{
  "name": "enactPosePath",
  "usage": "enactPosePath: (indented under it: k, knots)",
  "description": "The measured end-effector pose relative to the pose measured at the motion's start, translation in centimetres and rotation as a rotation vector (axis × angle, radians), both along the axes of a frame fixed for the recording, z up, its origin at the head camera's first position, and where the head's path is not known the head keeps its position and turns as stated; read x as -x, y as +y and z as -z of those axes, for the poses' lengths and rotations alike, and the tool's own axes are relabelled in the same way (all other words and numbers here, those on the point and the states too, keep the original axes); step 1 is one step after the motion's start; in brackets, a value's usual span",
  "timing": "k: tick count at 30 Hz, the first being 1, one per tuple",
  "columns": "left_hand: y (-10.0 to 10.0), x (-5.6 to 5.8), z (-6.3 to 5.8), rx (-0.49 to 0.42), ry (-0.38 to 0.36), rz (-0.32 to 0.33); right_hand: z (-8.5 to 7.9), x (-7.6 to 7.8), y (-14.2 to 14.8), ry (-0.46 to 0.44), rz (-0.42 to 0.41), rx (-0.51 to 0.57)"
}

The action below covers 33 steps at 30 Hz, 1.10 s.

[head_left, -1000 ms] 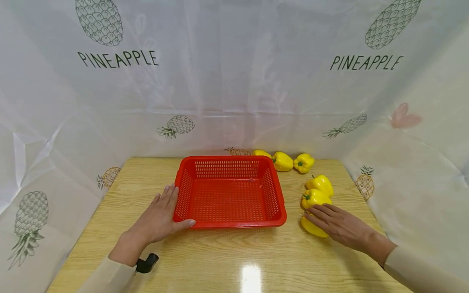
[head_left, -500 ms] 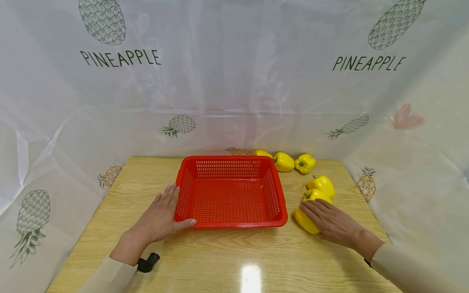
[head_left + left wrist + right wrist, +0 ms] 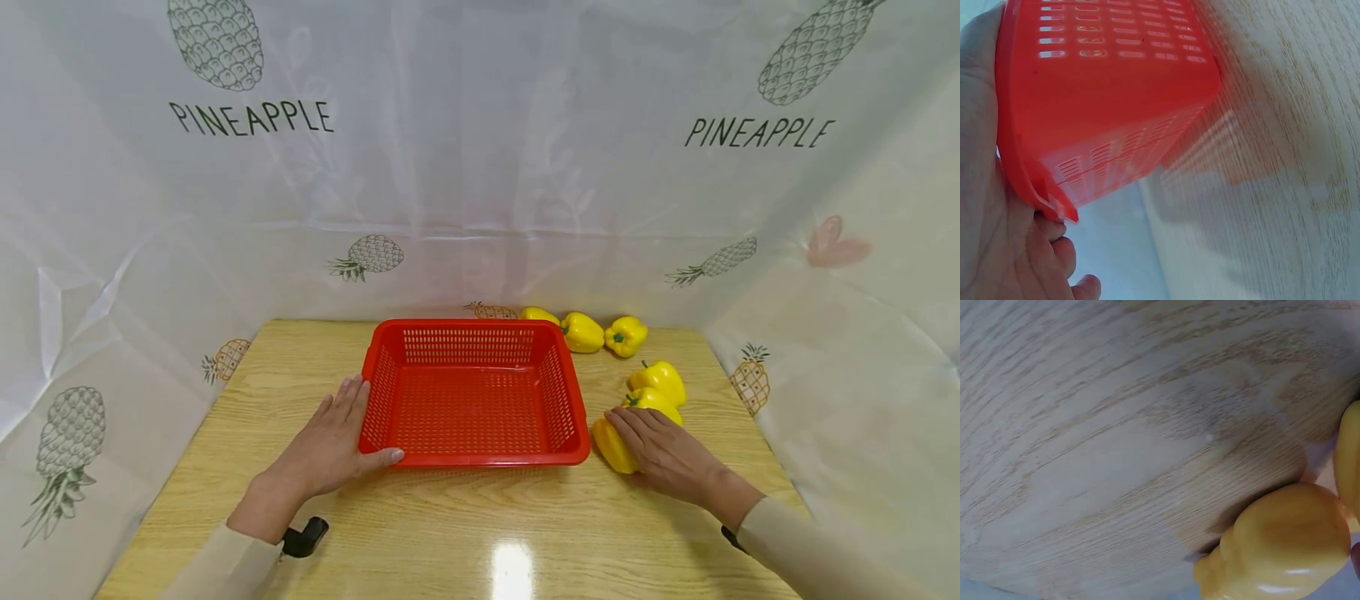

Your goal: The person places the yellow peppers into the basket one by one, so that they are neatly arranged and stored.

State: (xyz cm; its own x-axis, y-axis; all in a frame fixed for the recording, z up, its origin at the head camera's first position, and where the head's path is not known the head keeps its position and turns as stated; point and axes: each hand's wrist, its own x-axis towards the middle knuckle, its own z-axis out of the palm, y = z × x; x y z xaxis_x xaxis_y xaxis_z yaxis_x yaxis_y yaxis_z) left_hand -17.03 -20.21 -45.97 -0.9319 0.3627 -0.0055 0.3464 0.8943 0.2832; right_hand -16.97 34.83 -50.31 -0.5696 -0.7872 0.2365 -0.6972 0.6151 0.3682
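Observation:
On the wooden table a red plastic basket (image 3: pixel 468 408) stands upright with nothing in it. My left hand (image 3: pixel 315 446) rests at its left side, the fingers extended along the wall and the thumb on the front rim. In the left wrist view the palm lies against the rim of the basket (image 3: pixel 1110 94). At the right of the basket my right hand (image 3: pixel 671 454) grips a yellow bell pepper (image 3: pixel 613 446), its fingers draped over the top; the thumb is hidden. Just behind are two more yellow bell peppers, a nearer one (image 3: pixel 654 402) and a farther one (image 3: pixel 662 381).
Several yellow bell peppers (image 3: pixel 582 332) sit along the table's back edge, behind the basket's right corner. A pineapple-print sheet (image 3: pixel 480 183) hangs behind and beside the table (image 3: pixel 420 533). In the right wrist view one pepper (image 3: pixel 1291 540) shows large, another (image 3: pixel 1350 462) at the frame's edge.
My right hand has moved left with the yellow bell pepper, toward the basket, and the pepper has turned somewhat. The left hand and the basket stay in place.

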Motion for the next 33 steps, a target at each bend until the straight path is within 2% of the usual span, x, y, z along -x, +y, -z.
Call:
enactPosePath:
  k: [4, 9, 13, 26, 29, 33]
  knots:
    - [-0.1, 0.0, 0.1, -0.010, -0.009, -0.001, -0.3, 0.2, -0.5, -0.010, 0.010, 0.040]
    - [0.0, 0.0, 0.1, -0.009, -0.008, 0.001, -1.0, 0.7, -1.2, -0.055, 0.044, 0.164]
    - [0.0, 0.0, 0.1, -0.009, -0.001, 0.000, -2.0, 1.1, -1.4, -0.048, 0.041, 0.235]
    - [0.0, -0.1, 0.0, -0.021, -0.004, -0.003, -5.1, 2.9, -2.1, 0.032, 0.013, 0.284]
    - [0.0, -0.1, 0.1, -0.024, 0.001, -0.003, -5.7, 3.2, -2.8, 0.027, 0.023, 0.306]
    - [0.0, -0.1, 0.1, -0.028, 0.008, 0.001, -6.5, 3.4, -3.7, -0.027, 0.047, 0.344]
